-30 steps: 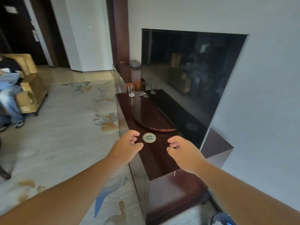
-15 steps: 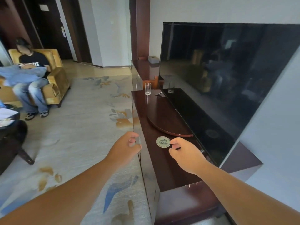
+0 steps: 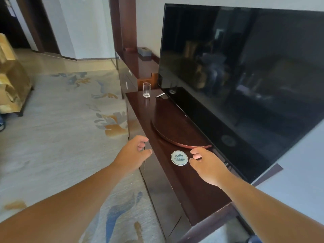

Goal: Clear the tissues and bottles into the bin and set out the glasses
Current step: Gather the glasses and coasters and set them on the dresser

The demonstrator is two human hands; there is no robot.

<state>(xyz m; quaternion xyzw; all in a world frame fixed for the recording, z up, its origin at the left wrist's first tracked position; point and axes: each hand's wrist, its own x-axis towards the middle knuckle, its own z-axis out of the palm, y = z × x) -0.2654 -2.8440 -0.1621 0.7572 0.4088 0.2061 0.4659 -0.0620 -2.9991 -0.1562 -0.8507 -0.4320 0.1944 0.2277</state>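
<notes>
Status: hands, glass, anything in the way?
Left hand empty, at cabinet front edge. Right hand empty, beside coaster. Glass upright at far end, untouched. Only low round board between.

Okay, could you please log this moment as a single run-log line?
left hand: empty, at cabinet front edge | right hand: empty, beside coaster | glass: upright, far end of cabinet

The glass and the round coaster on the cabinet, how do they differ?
The glass stands upright and clear; the coaster lies flat, pale and printed. The glass sits at the far end; the coaster lies just beside the right hand. Both rest on the dark wooden cabinet.
</notes>
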